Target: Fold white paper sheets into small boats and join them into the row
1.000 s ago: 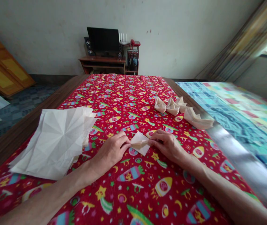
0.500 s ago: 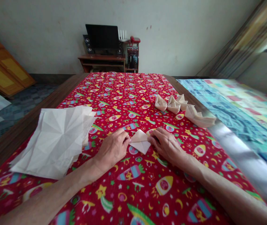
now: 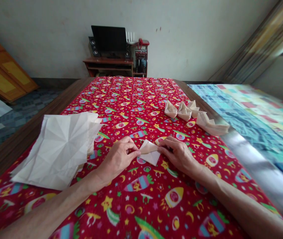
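A small folded piece of white paper (image 3: 151, 157), roughly diamond-shaped with a crease across its middle, lies between my hands on the red patterned cloth (image 3: 141, 199). My left hand (image 3: 123, 153) pinches its left corner between thumb and forefinger. At the opposite corner my right hand (image 3: 175, 151) grips the paper, thumb and fingers pressed together. To the left rests a loose stack of creased white paper sheets (image 3: 59, 149). Several folded paper boats (image 3: 184, 111) stand farther off on the right, beside a nested row of folded paper (image 3: 211, 124).
The cloth covers a long table with dark wooden edges (image 3: 61, 96). A bed with a blue patterned cover (image 3: 231, 109) adjoins on the right. Beyond the far end are a desk (image 3: 108, 62) with a monitor (image 3: 108, 39) and a red telephone (image 3: 142, 42). A wooden cabinet (image 3: 5, 69) stands at left.
The folded paper has tilted slightly, its right corner now higher. My left hand's fingers have shifted a little to the right at its left corner; my right hand keeps hold.
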`<state>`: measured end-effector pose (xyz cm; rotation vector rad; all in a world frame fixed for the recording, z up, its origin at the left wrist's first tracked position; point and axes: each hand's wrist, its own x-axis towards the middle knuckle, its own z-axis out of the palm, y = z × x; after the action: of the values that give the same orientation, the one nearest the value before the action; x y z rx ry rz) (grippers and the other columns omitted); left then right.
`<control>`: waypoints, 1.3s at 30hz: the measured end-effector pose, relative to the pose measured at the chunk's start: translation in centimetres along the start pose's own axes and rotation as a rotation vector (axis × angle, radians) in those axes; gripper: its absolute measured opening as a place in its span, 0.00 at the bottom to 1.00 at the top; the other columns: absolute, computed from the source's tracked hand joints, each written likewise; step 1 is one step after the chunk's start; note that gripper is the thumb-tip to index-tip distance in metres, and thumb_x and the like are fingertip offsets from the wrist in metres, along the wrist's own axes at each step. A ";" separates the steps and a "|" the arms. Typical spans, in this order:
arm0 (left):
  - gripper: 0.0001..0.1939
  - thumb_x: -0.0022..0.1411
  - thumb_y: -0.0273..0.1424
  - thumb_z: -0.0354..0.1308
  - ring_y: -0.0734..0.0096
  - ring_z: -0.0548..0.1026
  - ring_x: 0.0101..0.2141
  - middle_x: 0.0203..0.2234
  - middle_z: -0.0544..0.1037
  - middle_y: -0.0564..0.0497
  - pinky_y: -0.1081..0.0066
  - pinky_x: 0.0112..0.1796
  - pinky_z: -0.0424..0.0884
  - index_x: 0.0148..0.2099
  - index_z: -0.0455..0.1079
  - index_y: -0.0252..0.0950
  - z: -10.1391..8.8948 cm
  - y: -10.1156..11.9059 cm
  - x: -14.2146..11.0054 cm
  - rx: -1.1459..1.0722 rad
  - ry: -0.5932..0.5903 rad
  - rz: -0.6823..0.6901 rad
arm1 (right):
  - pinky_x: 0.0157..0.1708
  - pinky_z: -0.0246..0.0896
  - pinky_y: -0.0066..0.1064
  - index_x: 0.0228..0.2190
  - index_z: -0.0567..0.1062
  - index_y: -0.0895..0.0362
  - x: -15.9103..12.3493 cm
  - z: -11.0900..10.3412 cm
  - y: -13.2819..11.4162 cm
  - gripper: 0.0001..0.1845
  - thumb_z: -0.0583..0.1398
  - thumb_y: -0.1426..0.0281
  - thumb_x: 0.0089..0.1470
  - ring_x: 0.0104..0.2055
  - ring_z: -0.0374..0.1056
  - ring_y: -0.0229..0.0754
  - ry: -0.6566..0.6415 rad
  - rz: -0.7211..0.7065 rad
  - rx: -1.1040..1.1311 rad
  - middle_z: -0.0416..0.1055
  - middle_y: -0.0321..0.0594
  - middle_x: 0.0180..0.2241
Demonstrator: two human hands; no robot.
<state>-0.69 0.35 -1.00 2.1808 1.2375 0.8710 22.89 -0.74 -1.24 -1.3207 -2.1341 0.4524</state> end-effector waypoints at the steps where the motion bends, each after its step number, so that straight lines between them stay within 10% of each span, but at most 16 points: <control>1: 0.05 0.54 0.24 0.64 0.79 0.67 0.24 0.25 0.70 0.56 0.77 0.29 0.65 0.26 0.74 0.36 0.0 0.0 -0.1 0.001 0.004 0.014 | 0.31 0.58 0.28 0.32 0.74 0.54 0.0 -0.1 0.0 0.05 0.59 0.68 0.57 0.32 0.66 0.38 -0.011 0.022 0.040 0.70 0.37 0.31; 39: 0.07 0.58 0.24 0.60 0.74 0.70 0.30 0.30 0.68 0.53 0.72 0.34 0.67 0.28 0.67 0.34 0.0 0.7 -0.3 0.255 -0.095 0.048 | 0.28 0.51 0.27 0.24 0.65 0.55 0.3 0.3 -0.7 0.13 0.57 0.65 0.58 0.28 0.61 0.36 -0.050 -0.011 -0.167 0.65 0.35 0.26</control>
<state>-0.39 -0.22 -0.66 2.4297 1.3145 0.6490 22.06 -0.76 -0.98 -1.4011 -2.2603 0.3104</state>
